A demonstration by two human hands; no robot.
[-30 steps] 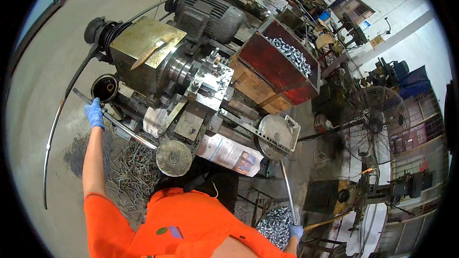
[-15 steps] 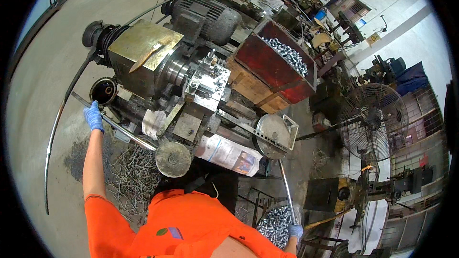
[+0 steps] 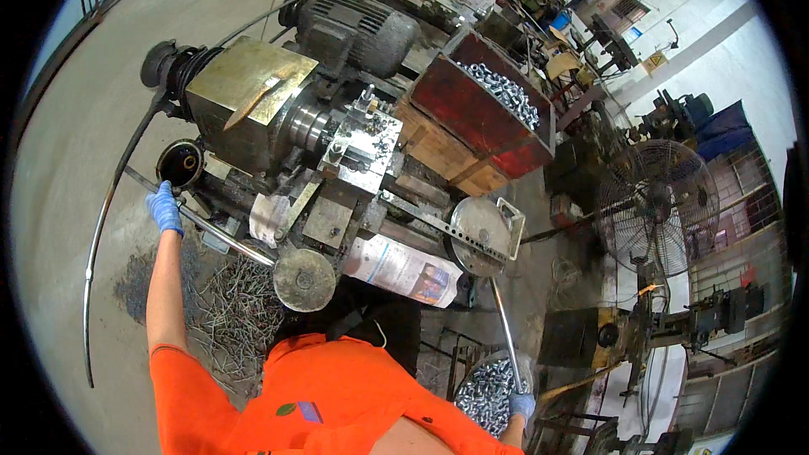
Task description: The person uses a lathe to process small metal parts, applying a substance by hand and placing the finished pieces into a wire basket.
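Observation:
My left hand (image 3: 164,206), in a blue glove, is wrapped round the upper end of a long metal lever (image 3: 227,239) that slants down to a round knob-like disc (image 3: 304,280) at the front of a lathe. Out at the lower right, my gloved right hand (image 3: 522,407) grips the lower end of a second metal lever (image 3: 504,320), which runs up toward a larger round plate (image 3: 479,234). Beside that hand sits a basin of small shiny metal parts (image 3: 484,396). Between both hands lie the chuck (image 3: 308,125) and the tool slide (image 3: 364,150).
A red metal bin (image 3: 472,109) of similar parts rests on a wooden block behind the slide. Metal shavings (image 3: 240,312) heap on the floor below my left arm. A large caged fan (image 3: 657,206) stands at right, and a motor (image 3: 358,32) sits behind the lathe.
The whole view has shifted slightly. Both hands keep their grips, and the right hand with its lever sits almost where it was.

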